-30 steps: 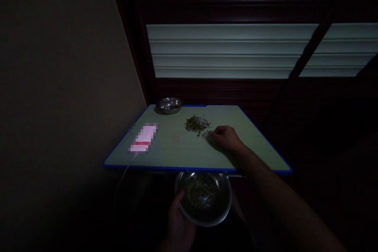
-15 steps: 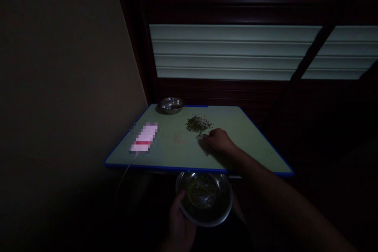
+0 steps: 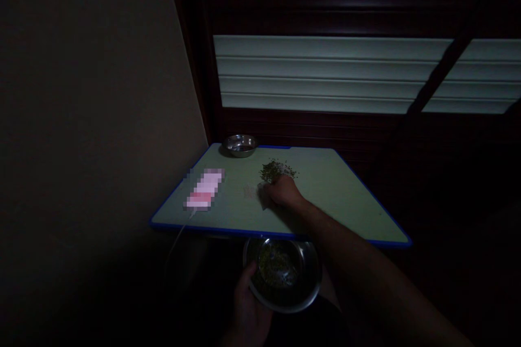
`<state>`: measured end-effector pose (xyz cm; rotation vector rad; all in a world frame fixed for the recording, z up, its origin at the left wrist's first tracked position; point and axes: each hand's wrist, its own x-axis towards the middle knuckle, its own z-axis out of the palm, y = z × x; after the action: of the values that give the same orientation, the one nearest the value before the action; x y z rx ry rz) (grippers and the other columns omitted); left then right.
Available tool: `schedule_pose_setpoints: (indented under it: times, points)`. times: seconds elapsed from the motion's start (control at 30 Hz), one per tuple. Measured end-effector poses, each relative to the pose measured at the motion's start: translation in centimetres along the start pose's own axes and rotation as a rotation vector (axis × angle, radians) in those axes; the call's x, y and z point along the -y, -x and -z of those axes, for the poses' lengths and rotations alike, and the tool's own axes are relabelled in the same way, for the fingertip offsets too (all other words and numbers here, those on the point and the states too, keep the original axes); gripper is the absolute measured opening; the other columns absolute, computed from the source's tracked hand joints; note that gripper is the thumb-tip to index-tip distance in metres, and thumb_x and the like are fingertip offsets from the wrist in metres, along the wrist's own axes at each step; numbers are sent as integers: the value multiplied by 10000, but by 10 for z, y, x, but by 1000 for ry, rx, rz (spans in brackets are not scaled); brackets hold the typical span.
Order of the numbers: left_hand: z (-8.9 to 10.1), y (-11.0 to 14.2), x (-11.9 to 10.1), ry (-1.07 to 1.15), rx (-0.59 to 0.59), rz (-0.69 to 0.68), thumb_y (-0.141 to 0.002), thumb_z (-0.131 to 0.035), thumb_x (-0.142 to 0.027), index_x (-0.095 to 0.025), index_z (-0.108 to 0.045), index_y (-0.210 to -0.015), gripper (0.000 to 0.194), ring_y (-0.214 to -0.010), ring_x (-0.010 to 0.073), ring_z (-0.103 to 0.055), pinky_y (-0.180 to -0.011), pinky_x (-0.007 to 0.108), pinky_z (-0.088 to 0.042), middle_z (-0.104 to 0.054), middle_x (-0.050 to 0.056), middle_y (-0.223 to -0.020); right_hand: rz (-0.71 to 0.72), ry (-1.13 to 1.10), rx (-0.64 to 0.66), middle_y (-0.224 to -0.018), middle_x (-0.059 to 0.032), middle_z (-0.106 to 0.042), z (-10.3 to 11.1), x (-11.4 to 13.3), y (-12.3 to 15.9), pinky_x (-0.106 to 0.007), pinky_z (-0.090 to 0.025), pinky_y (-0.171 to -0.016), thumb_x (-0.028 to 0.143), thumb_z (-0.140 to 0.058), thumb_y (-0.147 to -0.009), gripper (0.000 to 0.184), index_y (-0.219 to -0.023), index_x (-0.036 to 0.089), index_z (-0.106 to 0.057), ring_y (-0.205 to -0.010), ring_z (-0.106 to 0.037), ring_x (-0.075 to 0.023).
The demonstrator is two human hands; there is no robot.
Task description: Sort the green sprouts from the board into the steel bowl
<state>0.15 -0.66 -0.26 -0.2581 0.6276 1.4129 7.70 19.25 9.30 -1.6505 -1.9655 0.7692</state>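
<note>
My left hand [image 3: 250, 303] grips the near left rim of a metal bowl [image 3: 303, 301], thumb over the edge, below the table's front edge. Small green grains or beans lie in this bowl, with a shiny patch among them. On the table, my right hand [image 3: 283, 191] is closed at the near side of a pile of green grains [image 3: 271, 169]. A small, clear, plastic-looking piece [image 3: 262, 190] pokes out from its fingers, its exact kind too dim to tell. Just left of it, a faint pinkish patch [image 3: 249, 191] shows on the tabletop.
The pale green table [image 3: 337, 190] has a blue edge. A smaller metal bowl [image 3: 240, 146] with something dark inside stands at its back left corner. A blurred-out phone [image 3: 204, 188] with a white cable [image 3: 175, 241] lies at left. Behind stand dark louvred doors [image 3: 317, 73].
My right hand has moved left across the table with the clear piece, from the pile's right side to its near side. My left hand keeps its grip on the bowl.
</note>
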Motion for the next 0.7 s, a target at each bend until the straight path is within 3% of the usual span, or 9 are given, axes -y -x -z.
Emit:
schedule_pose_setpoints:
  times: [0.17, 0.33, 0.47, 0.53, 0.7]
  points:
    - [-2, 0, -1, 13, 1, -23, -859, -507, -243, -223, -779, -879, 273, -1051, 271, -661, -1048, 468, -386, -780, 73, -919, 89, -36, -58, -574, -69, -590, 9, 2, 1, -283, -375, -544, 251, -622, -701, 164, -555, 187, -582, -585, -532, -165]
    - [-4, 3, -1, -18, -14, -13, -856, -514, -259, -202, -781, -839, 274, -1080, 284, -645, -1048, 476, -386, -781, 80, -903, 65, -130, -57, -474, -3, -536, 41, -10, 3, -237, -342, -497, 314, -559, -746, 228, -564, 178, -539, -475, -474, -107]
    - [-4, 4, 1, -25, -12, -1, -853, -521, -262, -197, -781, -845, 269, -1065, 287, -652, -1041, 479, -393, -780, 84, -915, 107, -287, 38, -516, 2, -553, 72, -37, 0, -224, -323, -471, 417, -595, -716, 267, -638, 162, -571, -454, -455, -90]
    - [-5, 3, 2, -19, -9, -5, -859, -513, -264, -196, -780, -847, 277, -1046, 283, -662, -1037, 474, -396, -779, 85, -919, 100, -320, -28, -522, 17, -526, 81, -55, -2, -227, -315, -466, 458, -620, -682, 306, -669, 153, -590, -456, -429, -86]
    - [-5, 0, 5, -32, -60, 6, -868, -495, -248, -179, -777, -829, 293, -1013, 274, -676, -1025, 454, -410, -780, 94, -888, 47, -324, -98, -515, 34, -489, 77, -90, -6, -239, -306, -469, 467, -608, -664, 314, -659, 153, -599, -460, -395, -86]
